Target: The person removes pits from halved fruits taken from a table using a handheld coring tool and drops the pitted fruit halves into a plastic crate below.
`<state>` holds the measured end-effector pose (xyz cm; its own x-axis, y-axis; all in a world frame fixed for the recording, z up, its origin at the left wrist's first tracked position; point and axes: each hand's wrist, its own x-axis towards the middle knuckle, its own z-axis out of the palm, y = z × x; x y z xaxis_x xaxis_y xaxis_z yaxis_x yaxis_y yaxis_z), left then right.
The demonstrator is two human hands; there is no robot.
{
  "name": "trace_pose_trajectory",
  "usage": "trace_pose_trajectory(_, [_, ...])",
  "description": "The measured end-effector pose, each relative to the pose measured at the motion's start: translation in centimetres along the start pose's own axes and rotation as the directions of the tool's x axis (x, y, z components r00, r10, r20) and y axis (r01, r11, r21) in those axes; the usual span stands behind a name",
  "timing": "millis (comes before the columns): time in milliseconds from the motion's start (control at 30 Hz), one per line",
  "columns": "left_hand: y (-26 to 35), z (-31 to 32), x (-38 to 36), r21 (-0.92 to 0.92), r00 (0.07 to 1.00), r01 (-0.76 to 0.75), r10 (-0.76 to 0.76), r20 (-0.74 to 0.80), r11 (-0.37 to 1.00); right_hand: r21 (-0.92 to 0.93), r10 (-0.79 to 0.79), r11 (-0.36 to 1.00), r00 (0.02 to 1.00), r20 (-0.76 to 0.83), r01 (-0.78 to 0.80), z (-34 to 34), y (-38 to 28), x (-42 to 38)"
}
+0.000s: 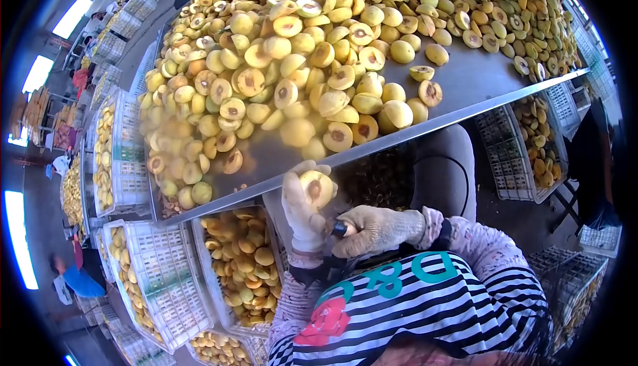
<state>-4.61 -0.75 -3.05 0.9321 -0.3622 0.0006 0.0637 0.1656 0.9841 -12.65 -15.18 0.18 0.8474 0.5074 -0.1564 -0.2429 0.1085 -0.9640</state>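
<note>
The left hand (300,212), gloved, is closed round a fruit half (319,189), just off the bench's near edge, with the brown centre of the cut face showing. The right hand (384,228), gloved too, sits a little farther from the bench (458,80) and grips a tool by its dark handle (341,228). That handle points at the left hand; whether the two touch, I cannot tell, and the tool's working end cannot be made out.

On the bench lies a broad pile (277,47) of yellow fruit, many pieces cut in half with brown centres, thickest toward the bench's far side. A stretch of bare metal shows toward the bench's right end.

Just off the bench's near edge, on the left, stand a white crate (169,269) and a second crate of more orange halves (242,259). Right of the bench, another crate (525,160) holds halves. Below the near edge, beside a grey knee (448,173), lie dark scraps (380,178), too dim to name. Well left of the bench is a person in blue (83,282).
</note>
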Motion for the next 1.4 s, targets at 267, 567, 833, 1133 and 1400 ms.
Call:
trace_pose_trajectory(267, [-0.1, 1.5, 0.3, -0.430, 0.949, 0.163, -0.260, -0.178, 0.888, 0.182, 0.149, 0.980, 0.892, -0.427, -0.076, 1.2, 1.4, 1.1])
trace_pose_trajectory(567, [1.9, 1.0, 0.3, -0.385, 0.965, 0.225, -0.259, -0.038, 0.895, 0.086, -0.004, 0.996, 0.942, -0.336, 0.035, 1.1, 3.2, 1.5])
trace_pose_trajectory(833, [2.3, 1.5, -0.2, -0.402, 0.998, 0.048, -0.060, -0.017, 0.914, 0.035, -0.224, 0.967, 0.905, -0.361, 0.253, 0.7, 3.9, 2.0])
trace_pose_trajectory(1133, [3.4, -0.2, 2.6, -0.153, 0.894, 0.392, -0.337, 0.295, 0.907, 0.225, 0.148, 0.968, 0.975, -0.165, -0.109, -0.2, 3.5, 1.0])
trace_pose_trajectory(1400, [-0.1, 0.2, 3.5, -0.570, 0.818, 0.575, -0.384, 0.429, 0.587, 0.891, -0.141, 0.201, 0.888, 0.438, -0.408, -0.6, 6.1, 1.2])
